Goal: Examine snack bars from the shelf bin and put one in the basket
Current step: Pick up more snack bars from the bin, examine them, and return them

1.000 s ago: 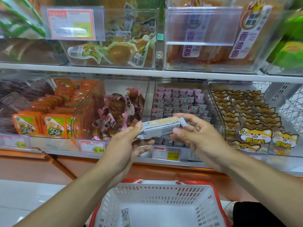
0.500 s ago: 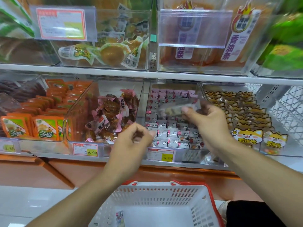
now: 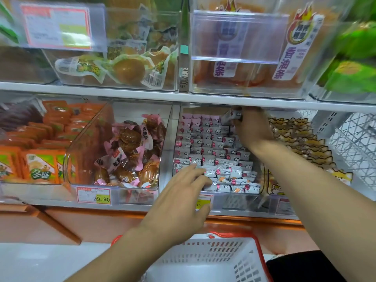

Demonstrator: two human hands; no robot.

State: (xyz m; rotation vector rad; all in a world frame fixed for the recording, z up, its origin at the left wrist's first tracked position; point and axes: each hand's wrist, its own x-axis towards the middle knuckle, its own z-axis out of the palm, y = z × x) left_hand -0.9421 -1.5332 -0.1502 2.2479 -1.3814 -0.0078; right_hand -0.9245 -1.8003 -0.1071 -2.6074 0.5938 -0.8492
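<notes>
A clear shelf bin [image 3: 240, 197] holds several rows of small silver and pink wrapped snack bars [image 3: 213, 151]. My right hand [image 3: 252, 129] is deep at the back of the bin, under the upper shelf, and grips one silver snack bar [image 3: 232, 115] by its end. My left hand [image 3: 183, 192] reaches over the bin's front edge with fingers spread, its fingertips touching the front rows of bars. The white basket [image 3: 211, 259] with a red rim sits below my arms at the bottom centre.
Left of the bar bin stands a clear bin of brown snacks in pink wrappers [image 3: 130, 151], then orange packets [image 3: 38, 151]. On the right lie cat-print packets [image 3: 299, 139]. The upper shelf edge [image 3: 183, 96] hangs just above my right hand. Price tags [image 3: 93, 196] line the front rail.
My right hand has carried the bar from in front of me up into the back of the bin. My left hand let go of it and moved forward onto the front rows.
</notes>
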